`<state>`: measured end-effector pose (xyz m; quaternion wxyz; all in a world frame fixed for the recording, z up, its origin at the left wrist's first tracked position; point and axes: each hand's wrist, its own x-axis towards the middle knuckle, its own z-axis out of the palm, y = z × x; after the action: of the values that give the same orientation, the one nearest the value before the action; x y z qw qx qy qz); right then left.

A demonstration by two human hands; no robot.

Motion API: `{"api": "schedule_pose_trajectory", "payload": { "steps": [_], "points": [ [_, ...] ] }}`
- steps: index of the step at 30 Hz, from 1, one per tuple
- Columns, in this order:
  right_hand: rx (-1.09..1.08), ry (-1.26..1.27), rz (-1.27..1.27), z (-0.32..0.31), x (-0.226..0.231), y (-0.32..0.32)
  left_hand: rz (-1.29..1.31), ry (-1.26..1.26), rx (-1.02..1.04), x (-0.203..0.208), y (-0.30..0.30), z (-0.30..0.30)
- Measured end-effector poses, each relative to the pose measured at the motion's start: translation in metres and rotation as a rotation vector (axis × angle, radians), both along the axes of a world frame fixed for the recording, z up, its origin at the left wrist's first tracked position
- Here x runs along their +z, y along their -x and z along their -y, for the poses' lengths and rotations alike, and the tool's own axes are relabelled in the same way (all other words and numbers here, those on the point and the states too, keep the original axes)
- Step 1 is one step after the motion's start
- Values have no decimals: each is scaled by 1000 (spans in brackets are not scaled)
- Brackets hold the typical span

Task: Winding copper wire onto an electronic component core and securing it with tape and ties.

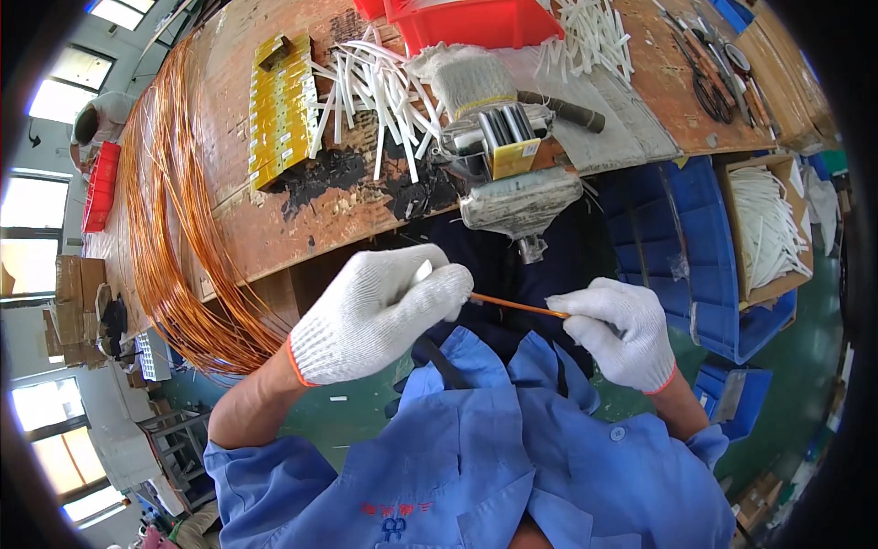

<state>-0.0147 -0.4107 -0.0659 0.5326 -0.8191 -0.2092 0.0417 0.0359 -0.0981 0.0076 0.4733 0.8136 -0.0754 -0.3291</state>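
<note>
In white knit gloves, both hands are in front of my body, below the bench edge. My left hand (384,311) is closed, and the end of a copper wire (519,305) comes out of its fingers. A small white piece (422,272) pokes up between thumb and fingers; its kind is hard to make out. Pinched between thumb and forefinger of my right hand (622,331) is the other end of the short wire, which spans taut and nearly level between the hands. Ahead of them, a bench vise (521,197) has dark metal plates and a yellow block (516,157) at its jaws.
Long copper wires (169,210) drape over the bench's left side. A yellow metal fixture (282,110), loose white tubes (375,91) and a red bin (471,23) lie on the bench. Scissors (712,96) lie far right. A blue crate (672,238) and a tube-filled carton (773,169) stand right.
</note>
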Motion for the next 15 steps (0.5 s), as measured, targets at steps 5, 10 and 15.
{"api": "schedule_pose_trajectory", "payload": {
  "steps": [5,10,15],
  "points": [
    [-29,43,177,-28,-2,-5,-214,153,182,-18,13,23],
    [-29,104,473,-52,-6,-12,-335,272,252,-24,23,38],
    [-40,-32,155,-34,12,-8,75,203,242,-26,19,28]
  ]
}}
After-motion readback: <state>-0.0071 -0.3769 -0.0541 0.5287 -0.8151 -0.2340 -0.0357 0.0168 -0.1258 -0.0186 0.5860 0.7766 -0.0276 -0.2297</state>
